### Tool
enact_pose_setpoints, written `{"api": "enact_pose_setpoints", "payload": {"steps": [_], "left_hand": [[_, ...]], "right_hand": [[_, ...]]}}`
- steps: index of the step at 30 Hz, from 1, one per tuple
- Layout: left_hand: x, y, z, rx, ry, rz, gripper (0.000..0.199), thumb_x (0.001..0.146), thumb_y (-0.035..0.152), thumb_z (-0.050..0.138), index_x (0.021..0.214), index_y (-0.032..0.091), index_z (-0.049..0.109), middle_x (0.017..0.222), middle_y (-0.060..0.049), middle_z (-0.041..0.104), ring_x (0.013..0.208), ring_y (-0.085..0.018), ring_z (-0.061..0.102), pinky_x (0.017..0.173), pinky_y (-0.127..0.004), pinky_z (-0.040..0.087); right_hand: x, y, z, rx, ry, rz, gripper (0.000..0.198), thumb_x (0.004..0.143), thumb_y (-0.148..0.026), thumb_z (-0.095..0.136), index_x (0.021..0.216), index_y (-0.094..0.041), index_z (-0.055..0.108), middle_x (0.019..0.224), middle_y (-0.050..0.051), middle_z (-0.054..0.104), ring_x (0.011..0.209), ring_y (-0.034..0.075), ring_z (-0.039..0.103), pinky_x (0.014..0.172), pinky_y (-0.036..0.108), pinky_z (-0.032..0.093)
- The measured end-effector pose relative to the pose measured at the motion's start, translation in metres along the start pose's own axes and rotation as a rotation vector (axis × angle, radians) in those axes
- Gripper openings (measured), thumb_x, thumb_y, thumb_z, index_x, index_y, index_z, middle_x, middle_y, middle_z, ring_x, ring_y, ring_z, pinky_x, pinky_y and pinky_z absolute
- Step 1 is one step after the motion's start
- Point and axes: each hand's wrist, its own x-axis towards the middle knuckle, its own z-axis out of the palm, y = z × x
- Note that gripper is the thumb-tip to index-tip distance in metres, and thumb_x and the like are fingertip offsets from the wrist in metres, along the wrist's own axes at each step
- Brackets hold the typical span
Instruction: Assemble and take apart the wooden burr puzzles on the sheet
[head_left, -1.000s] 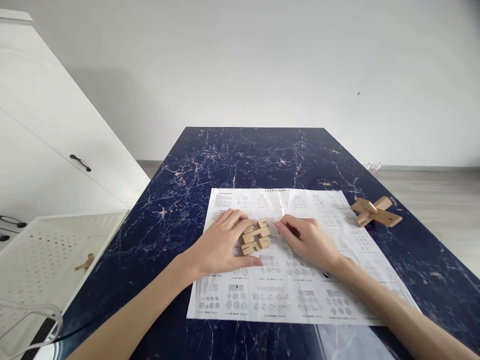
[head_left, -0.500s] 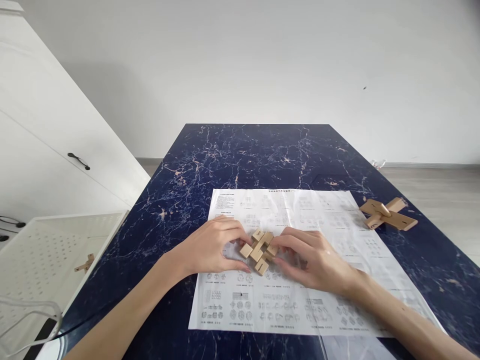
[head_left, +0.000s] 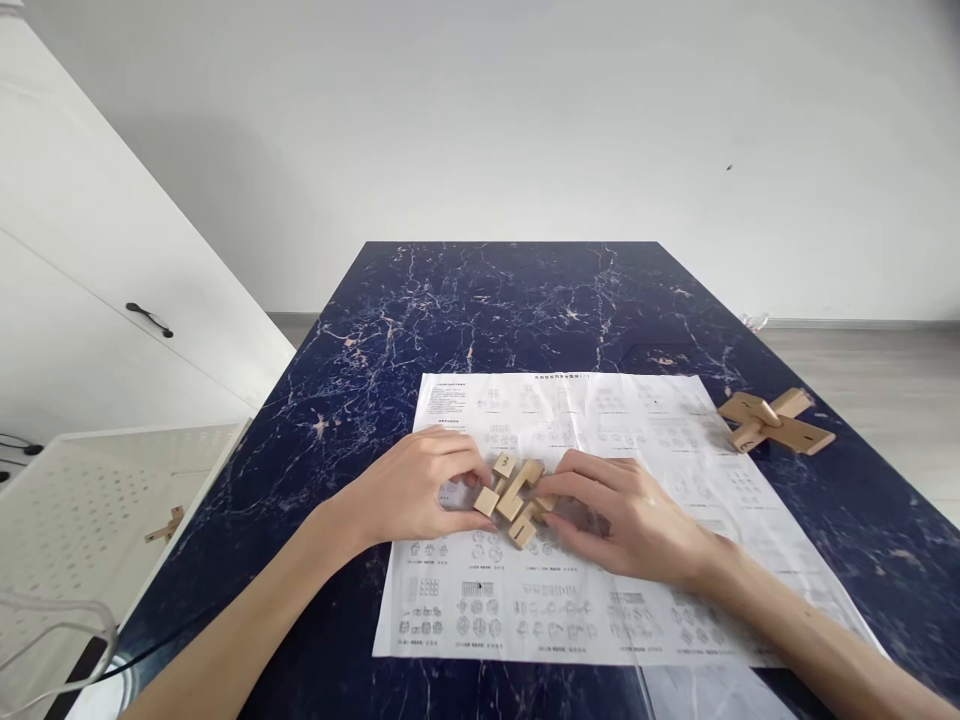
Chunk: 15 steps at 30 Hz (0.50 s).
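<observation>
A small wooden interlocking puzzle (head_left: 517,490) lies on the printed sheet between my hands, its notched blocks loosely meshed with gaps between them. My left hand (head_left: 431,485) pinches its left-side block between thumb and fingers. On the right-hand blocks, my right hand (head_left: 619,505) has its thumb and fingertips closed, partly hiding them. Dark numerals mark some of the block ends. Beneath both hands spreads the white instruction sheet (head_left: 555,640), covered in small diagrams.
A cross-shaped wooden puzzle (head_left: 780,420) rests near the right edge of the blue marbled table (head_left: 495,310). At left stand a white perforated basket (head_left: 67,510) with a small wooden puzzle (head_left: 165,525) in it, and a white cabinet (head_left: 112,230).
The blocks of the puzzle have come further apart: the left part has shifted left with my left hand, widening the gap. My right hand has barely moved.
</observation>
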Motion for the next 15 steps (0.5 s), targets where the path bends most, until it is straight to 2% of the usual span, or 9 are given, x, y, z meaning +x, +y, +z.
{"api": "enact_pose_setpoints", "payload": {"steps": [6,15], "left_hand": [[0.0004,0.0029,-0.0008,0.020,0.022,0.007,0.030,0.083,0.041,0.091,0.098,0.021,0.074,0.099,-0.002,0.076,0.092,-0.022,0.071,0.084,-0.036,0.054],[-0.0005,0.0045,-0.0003,0.056,0.037,0.019,0.028,0.085,0.040,0.087,0.099,0.021,0.073,0.100,-0.002,0.074,0.090,-0.021,0.070,0.083,-0.036,0.054]], "right_hand": [[-0.0014,0.0004,0.0000,-0.034,0.012,0.001,0.005,0.098,-0.023,0.067,0.100,-0.019,0.068,0.089,0.004,0.066,0.064,0.013,0.058,0.056,0.029,0.043],[0.0003,-0.0010,-0.0011,-0.048,0.008,0.005,0.007,0.098,-0.024,0.066,0.093,-0.020,0.062,0.084,0.001,0.061,0.061,0.012,0.052,0.055,0.028,0.038]]}}
